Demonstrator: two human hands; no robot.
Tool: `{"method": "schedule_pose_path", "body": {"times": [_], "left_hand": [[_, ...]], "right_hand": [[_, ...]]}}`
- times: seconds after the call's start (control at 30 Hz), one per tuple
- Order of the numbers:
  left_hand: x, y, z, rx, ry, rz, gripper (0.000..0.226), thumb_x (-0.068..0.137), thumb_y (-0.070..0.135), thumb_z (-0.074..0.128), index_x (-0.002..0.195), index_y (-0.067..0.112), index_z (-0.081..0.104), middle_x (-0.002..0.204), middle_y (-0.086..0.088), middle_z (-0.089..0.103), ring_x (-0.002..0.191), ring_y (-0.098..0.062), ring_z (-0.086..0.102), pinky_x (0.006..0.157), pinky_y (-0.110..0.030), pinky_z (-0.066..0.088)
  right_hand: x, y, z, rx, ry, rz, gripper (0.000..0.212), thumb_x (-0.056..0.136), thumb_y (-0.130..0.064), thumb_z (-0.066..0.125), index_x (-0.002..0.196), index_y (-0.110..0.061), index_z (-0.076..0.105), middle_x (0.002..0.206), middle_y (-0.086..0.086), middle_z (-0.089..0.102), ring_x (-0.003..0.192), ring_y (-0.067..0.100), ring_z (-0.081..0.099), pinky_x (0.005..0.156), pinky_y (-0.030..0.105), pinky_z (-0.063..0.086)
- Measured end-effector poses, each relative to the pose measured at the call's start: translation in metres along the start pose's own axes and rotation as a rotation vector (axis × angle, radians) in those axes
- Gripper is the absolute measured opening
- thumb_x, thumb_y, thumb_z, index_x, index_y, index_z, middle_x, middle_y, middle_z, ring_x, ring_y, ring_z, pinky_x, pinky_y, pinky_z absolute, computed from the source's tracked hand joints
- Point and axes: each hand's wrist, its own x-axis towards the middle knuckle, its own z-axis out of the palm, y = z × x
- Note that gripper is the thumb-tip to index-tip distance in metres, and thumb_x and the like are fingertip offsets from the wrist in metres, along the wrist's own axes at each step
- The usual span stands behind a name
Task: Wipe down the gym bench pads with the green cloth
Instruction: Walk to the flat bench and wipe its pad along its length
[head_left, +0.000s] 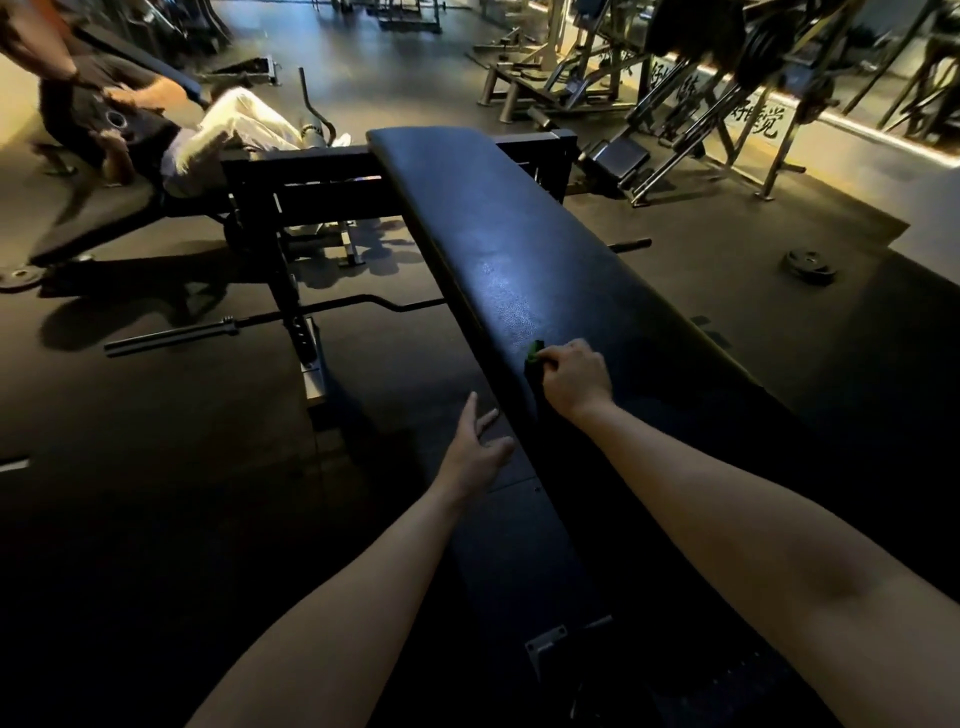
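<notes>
Black and faintly shiny, the long bench pad (493, 228) runs away from the right hand (574, 374), up and to the left. That hand lies on the pad near its left edge, its fingers (551, 359) curled tight round the green cloth (534, 351). Only a small bright bit of the cloth pokes out just ahead of the knuckles, pressed against the pad; the rest is hidden in the grip or lost in shadow.

The left hand (475, 452) sits lower and to the left of the right one, just beside the pad's left edge. Its fingers (485, 418) are straight and slightly spread, holding nothing. Whether they touch the side of the pad cannot be told.

Well beyond the left fingers, a barbell (249, 325) lies on the dark floor (130, 467), passing by the black steel frame (291, 197) at the pad's far end. Farther off to the left a person (156, 135) reclines on another bench. Far to the right of the right fingers, a weight plate (810, 265) lies flat on the floor, with weight machines (701, 93) behind it.
</notes>
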Motion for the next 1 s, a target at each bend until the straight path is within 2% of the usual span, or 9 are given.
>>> {"method": "schedule_pose_path", "body": {"times": [0.23, 0.37, 0.43, 0.57, 0.67, 0.73, 0.8, 0.9, 1.0], "left_hand": [[-0.012, -0.008, 0.0, -0.219, 0.164, 0.05, 0.049, 0.101, -0.004, 0.046, 0.147, 0.01, 0.037, 0.133, -0.022, 0.057, 0.085, -0.008, 0.067, 0.063, -0.021, 0.055], [-0.024, -0.007, -0.001, -0.423, 0.128, -0.015, 0.048, 0.105, 0.013, 0.043, 0.148, 0.032, 0.034, 0.132, -0.014, 0.061, 0.1, -0.023, 0.07, 0.068, -0.031, 0.058], [-0.023, -0.002, 0.001, -0.453, 0.093, -0.037, 0.046, 0.103, 0.016, 0.052, 0.144, 0.031, 0.038, 0.13, -0.012, 0.062, 0.106, -0.032, 0.068, 0.071, -0.035, 0.06], [-0.002, 0.014, 0.008, -0.229, 0.208, 0.128, 0.039, 0.091, -0.011, 0.056, 0.116, 0.018, 0.054, 0.11, -0.01, 0.063, 0.099, -0.025, 0.062, 0.078, -0.027, 0.057], [0.019, 0.022, 0.001, 0.051, 0.404, 0.183, 0.041, 0.085, -0.015, 0.05, 0.117, 0.009, 0.058, 0.109, -0.006, 0.061, 0.105, -0.024, 0.059, 0.086, -0.013, 0.046], [0.034, 0.025, -0.004, 0.105, 0.466, 0.162, 0.041, 0.087, -0.012, 0.05, 0.122, 0.008, 0.057, 0.114, -0.008, 0.06, 0.108, -0.024, 0.057, 0.093, -0.019, 0.043], [0.047, 0.03, -0.001, 0.043, 0.397, 0.108, 0.037, 0.09, -0.001, 0.056, 0.123, 0.015, 0.055, 0.118, -0.01, 0.06, 0.109, -0.023, 0.057, 0.101, -0.03, 0.045], [0.065, 0.027, 0.016, -0.02, 0.253, 0.004, 0.046, 0.077, 0.04, 0.07, 0.119, 0.03, 0.054, 0.127, -0.013, 0.059, 0.115, -0.028, 0.06, 0.105, -0.043, 0.048], [0.058, 0.021, 0.029, 0.155, 0.288, 0.061, 0.045, 0.085, 0.03, 0.072, 0.126, 0.02, 0.055, 0.124, -0.013, 0.058, 0.112, -0.026, 0.059, 0.101, -0.035, 0.047]], "right_hand": [[-0.066, -0.045, 0.031, 0.069, -0.269, -0.291, 0.031, 0.094, -0.02, 0.049, 0.116, -0.024, 0.07, 0.114, 0.01, 0.061, 0.103, 0.035, 0.06, 0.087, 0.04, 0.049], [-0.067, -0.045, 0.029, 0.191, -0.249, -0.331, 0.033, 0.098, -0.019, 0.051, 0.129, -0.015, 0.062, 0.119, 0.013, 0.062, 0.111, 0.03, 0.059, 0.092, 0.036, 0.046], [-0.059, -0.043, 0.016, 0.195, -0.246, -0.356, 0.04, 0.098, -0.02, 0.049, 0.138, -0.019, 0.054, 0.124, 0.011, 0.062, 0.114, 0.027, 0.057, 0.095, 0.038, 0.046], [-0.047, -0.022, 0.005, 0.18, -0.047, -0.305, 0.034, 0.096, -0.022, 0.051, 0.128, -0.016, 0.062, 0.12, 0.007, 0.061, 0.109, 0.028, 0.057, 0.092, 0.041, 0.048], [-0.042, 0.003, 0.012, 0.086, 0.066, -0.2, 0.031, 0.091, -0.021, 0.052, 0.116, -0.016, 0.069, 0.109, 0.008, 0.064, 0.1, 0.034, 0.057, 0.09, 0.042, 0.048], [-0.045, 0.012, 0.018, 0.038, 0.065, -0.172, 0.033, 0.087, -0.022, 0.05, 0.113, -0.016, 0.07, 0.108, 0.007, 0.064, 0.1, 0.034, 0.055, 0.089, 0.042, 0.046], [-0.047, 0.011, 0.023, -0.007, 0.067, -0.17, 0.037, 0.083, -0.026, 0.046, 0.11, -0.019, 0.069, 0.109, 0.005, 0.063, 0.102, 0.032, 0.053, 0.088, 0.041, 0.046], [-0.045, 0.008, 0.024, -0.046, 0.068, -0.175, 0.031, 0.084, -0.025, 0.05, 0.109, -0.021, 0.068, 0.11, 0.003, 0.062, 0.105, 0.03, 0.052, 0.086, 0.041, 0.043], [-0.043, 0.012, 0.025, -0.024, 0.093, -0.167, 0.025, 0.088, -0.022, 0.052, 0.107, -0.022, 0.068, 0.108, 0.002, 0.062, 0.102, 0.029, 0.052, 0.084, 0.04, 0.043]]}}
